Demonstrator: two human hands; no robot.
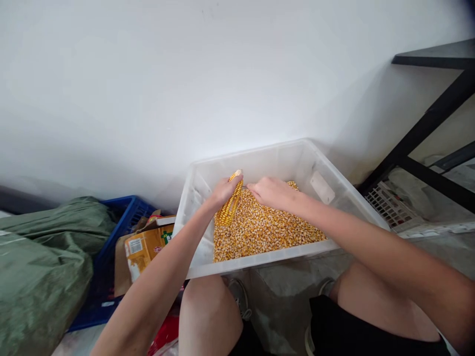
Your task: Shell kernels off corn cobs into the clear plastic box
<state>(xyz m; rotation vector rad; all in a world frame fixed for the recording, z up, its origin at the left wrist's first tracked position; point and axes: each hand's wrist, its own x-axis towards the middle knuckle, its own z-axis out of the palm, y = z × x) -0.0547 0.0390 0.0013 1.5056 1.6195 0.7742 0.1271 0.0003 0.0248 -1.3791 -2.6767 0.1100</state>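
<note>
Corn cob [229, 210]: slanting near-left to far-right over kernels [267, 232], pale end pointing far, in left of bin [256, 260]
Left hand [222, 190]: fingers clamping cob
Right hand [272, 193]: curling beside; cannot tell grip
Blue crate [97, 282]: sitting left

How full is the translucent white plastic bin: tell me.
Partly full: loose yellow corn kernels lie inside the bin, whose sides rise above them.
</note>
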